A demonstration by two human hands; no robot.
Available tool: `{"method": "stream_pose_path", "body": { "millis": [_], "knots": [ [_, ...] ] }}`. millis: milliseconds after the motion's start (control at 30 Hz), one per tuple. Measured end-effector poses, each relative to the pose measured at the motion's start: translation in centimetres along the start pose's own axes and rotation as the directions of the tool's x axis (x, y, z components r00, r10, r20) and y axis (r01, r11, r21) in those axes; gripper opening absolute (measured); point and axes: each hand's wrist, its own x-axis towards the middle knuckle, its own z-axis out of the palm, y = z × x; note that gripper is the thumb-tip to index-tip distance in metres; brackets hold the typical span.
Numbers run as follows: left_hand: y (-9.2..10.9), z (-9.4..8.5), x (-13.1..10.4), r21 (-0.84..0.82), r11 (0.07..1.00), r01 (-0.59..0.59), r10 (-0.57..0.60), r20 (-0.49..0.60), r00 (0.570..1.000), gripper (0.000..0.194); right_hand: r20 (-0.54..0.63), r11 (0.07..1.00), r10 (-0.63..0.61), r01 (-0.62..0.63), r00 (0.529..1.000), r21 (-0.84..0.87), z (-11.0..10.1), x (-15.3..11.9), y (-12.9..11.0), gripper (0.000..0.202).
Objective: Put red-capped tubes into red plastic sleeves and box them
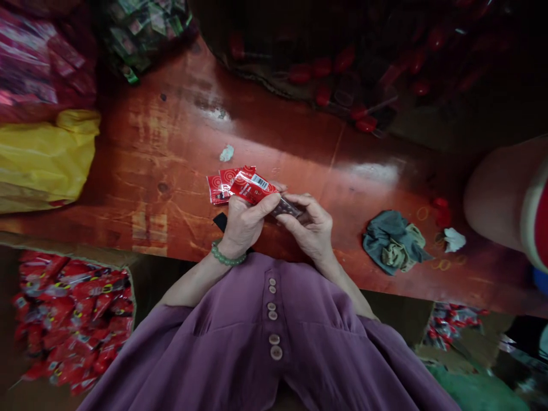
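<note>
My left hand (245, 225), with a green bead bracelet (228, 258) at the wrist, is closed on a shiny red packet (252, 185) with a white barcode label. My right hand (311, 228) grips a small clear container with dark contents (287, 208). The container's left end meets the packet's right end; whether it sits inside the packet is hidden by my fingers. More red packets (217, 189) lie flat on the reddish wooden table (274, 142), just behind my left hand. A small black piece (220, 221) shows beside that hand.
A crumpled grey-green cloth (387, 240) lies to the right, near a pale bucket (496, 194). Yellow (47, 160) and pink bags (43, 63) stand at left. Below the table edge is a box of red packets (77, 314). Red-capped clear containers (363, 123) lie in shadow behind.
</note>
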Motion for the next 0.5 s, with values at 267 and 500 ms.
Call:
{"method": "stream_pose_path", "body": {
  "millis": [267, 500],
  "knots": [
    [0.9, -0.1, 0.2, 0.086, 0.996, 0.017, -0.031, 0.165, 0.986, 0.021, 0.214, 0.819, 0.348, -0.407, 0.913, 0.405, 0.4, 0.3, 0.0, 0.035],
    [-0.1, -0.3, 0.1, -0.050, 0.998, 0.032, -0.032, 0.011, 0.999, 0.030, -0.052, 0.998, 0.034, -0.030, 0.998, 0.059, 0.8, 0.2, 0.2, 0.019]
  ]
}}
